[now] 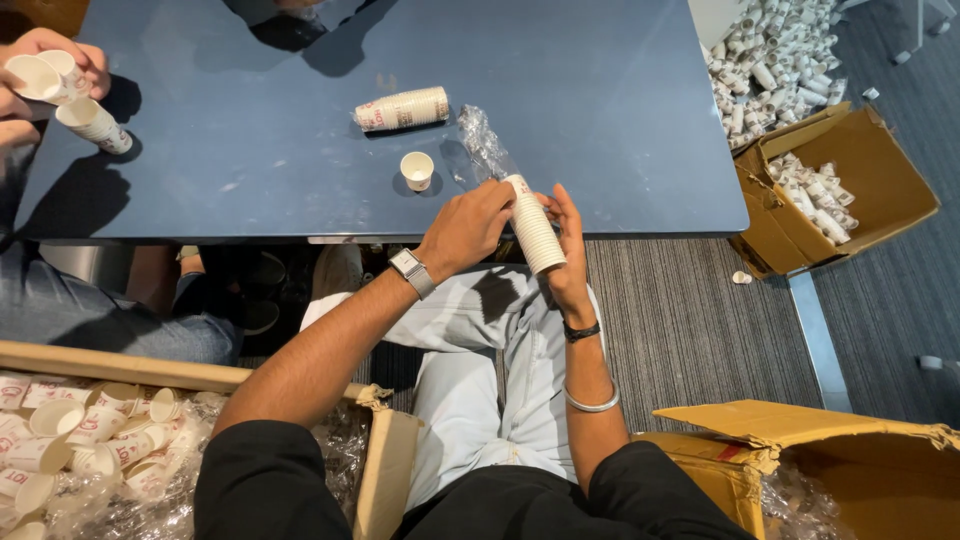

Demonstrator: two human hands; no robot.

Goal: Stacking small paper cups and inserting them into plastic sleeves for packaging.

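Note:
Both my hands hold a long stack of white paper cups [532, 227] at the near edge of the dark blue table [600, 90]. My left hand [465, 228], with a wristwatch, grips the stack's upper end. My right hand [568, 250] supports its side and lower end. A clear plastic sleeve [483, 140] lies on the table just beyond the stack. A single white cup [416, 170] stands upright near it. Farther back a shorter stack of printed cups [402, 109] lies on its side.
Another person's hands [45, 70] hold cups at the table's far left corner. An open cardboard box [120, 440] of loose cups sits at my left, another box [850, 470] at my right. A box [830, 190] and a pile of cups [770, 50] lie on the floor at the right.

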